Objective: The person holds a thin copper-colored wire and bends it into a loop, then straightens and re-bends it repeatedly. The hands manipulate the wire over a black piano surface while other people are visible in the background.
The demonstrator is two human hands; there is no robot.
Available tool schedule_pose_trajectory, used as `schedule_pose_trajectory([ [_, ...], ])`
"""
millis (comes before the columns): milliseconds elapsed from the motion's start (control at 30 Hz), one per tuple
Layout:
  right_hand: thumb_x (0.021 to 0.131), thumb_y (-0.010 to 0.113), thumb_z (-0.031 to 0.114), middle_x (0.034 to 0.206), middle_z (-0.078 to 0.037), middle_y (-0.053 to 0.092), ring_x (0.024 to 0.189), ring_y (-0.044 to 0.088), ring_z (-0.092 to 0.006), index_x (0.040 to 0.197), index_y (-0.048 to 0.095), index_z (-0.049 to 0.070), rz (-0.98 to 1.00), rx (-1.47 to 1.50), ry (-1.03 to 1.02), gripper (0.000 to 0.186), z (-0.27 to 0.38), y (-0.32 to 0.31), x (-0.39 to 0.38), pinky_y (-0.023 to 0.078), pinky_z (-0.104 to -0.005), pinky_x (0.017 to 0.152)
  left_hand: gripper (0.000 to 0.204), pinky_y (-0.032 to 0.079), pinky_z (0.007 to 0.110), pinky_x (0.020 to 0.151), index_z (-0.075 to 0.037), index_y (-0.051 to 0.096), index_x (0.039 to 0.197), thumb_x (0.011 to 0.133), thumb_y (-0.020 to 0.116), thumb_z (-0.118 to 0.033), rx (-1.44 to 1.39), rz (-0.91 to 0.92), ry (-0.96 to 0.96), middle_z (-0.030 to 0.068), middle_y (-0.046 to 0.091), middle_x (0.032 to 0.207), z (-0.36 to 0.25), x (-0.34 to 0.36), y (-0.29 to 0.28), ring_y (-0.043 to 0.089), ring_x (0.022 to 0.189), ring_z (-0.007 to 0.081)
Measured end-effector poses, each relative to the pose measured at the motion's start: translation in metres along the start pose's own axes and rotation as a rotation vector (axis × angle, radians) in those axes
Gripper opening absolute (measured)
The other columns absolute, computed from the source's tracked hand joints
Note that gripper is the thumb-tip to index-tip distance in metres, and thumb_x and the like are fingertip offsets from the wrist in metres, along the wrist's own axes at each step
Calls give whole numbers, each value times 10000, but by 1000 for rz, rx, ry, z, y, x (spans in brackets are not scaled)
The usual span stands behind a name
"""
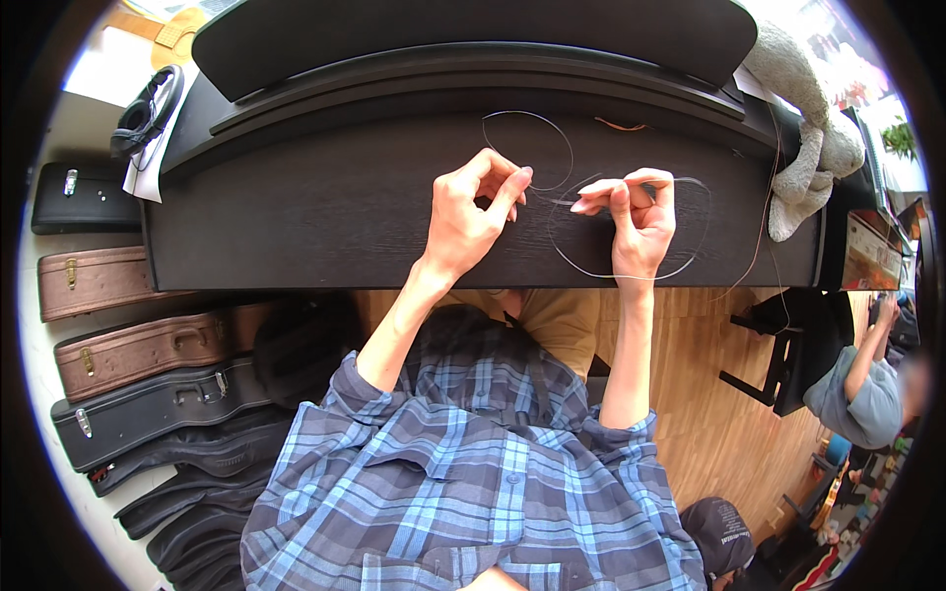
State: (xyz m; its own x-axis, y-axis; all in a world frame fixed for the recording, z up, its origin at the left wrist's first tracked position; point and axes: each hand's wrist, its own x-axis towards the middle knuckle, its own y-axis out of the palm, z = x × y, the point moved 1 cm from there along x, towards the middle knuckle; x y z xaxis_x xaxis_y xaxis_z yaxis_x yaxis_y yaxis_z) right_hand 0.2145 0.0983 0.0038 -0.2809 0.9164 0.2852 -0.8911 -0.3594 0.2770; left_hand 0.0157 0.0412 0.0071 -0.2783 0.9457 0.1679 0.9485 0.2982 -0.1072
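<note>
Head cam: blk piano-like cabinet (pixel 345 222) spans the upper half; below it the wearer's blue plaid shirt (pixel 473 478). Stack of instrument cases (pixel 148 345), brn & blk, at L; another person's grey-blue sleeve (pixel 855 399) far R. Grey plush toy (pixel 826 153) sits at the cabinet's R end, headphones (pixel 148 116) at its L end. Over the cabinet top, approx. mid, are both hands w/ thin, wire-like strand in two loops: lower loop (pixel 588 273), bigger, around R hand's side & passing by the wrist; upper loop (pixel 516 111), smaller, just beyond L fingertips. Can't tell if it's 1 strand or 2. Progress, my judgement: strand is in hand & looped, so handling's under way; loops look loose, nothing visibly fastened, so prob. unfinished. How much is left, can't tell from 1 frame. L hand (pixel 465 219): thumb & index tips brought together in a narrow pinch on the strand, at upper loop's near edge, other fingers curled. R hand (pixel 642 225): also narrow, thumb close to bent fingers, strand at the tips; exact contact pt. too fine to see. Hands near each other, not touching; fine strand bits run betw. them. Smallest: orange-brn sliver (pixel 621 126) on cabinet top beyond R hand, apart from both hands.
</note>
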Motion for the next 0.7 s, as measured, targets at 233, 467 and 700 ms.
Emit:
schedule_pose_trajectory([
  [233,874,794,-29,1184,-175,736,970,734,-221,949,686,16,68,-349,-193,139,0,-1,5,575,-323,888,155,502,238,591,-11,686,899,991,729,-128,108,69,62,34,707,731,-2,-1,-1,647,631,77],
  [467,822,833,-34,1147,-152,756,987,760,-213,947,742,8,143,-291,-24,161,6,7,3,608,-319,873,147,490,265,579,-8,695,894,959,758,-124,176,138,120,56,707,742,-3,-1,-1,624,620,93],
  [700,841,837,-23,958,-95,764,797,757,-141,954,746,4,83,-320,-70,148,1,7,2,578,-229,665,140,499,269,612,-6,711,918,961,754,-132,196,219,122,60,717,754,-5,-2,-1,650,634,114],
])
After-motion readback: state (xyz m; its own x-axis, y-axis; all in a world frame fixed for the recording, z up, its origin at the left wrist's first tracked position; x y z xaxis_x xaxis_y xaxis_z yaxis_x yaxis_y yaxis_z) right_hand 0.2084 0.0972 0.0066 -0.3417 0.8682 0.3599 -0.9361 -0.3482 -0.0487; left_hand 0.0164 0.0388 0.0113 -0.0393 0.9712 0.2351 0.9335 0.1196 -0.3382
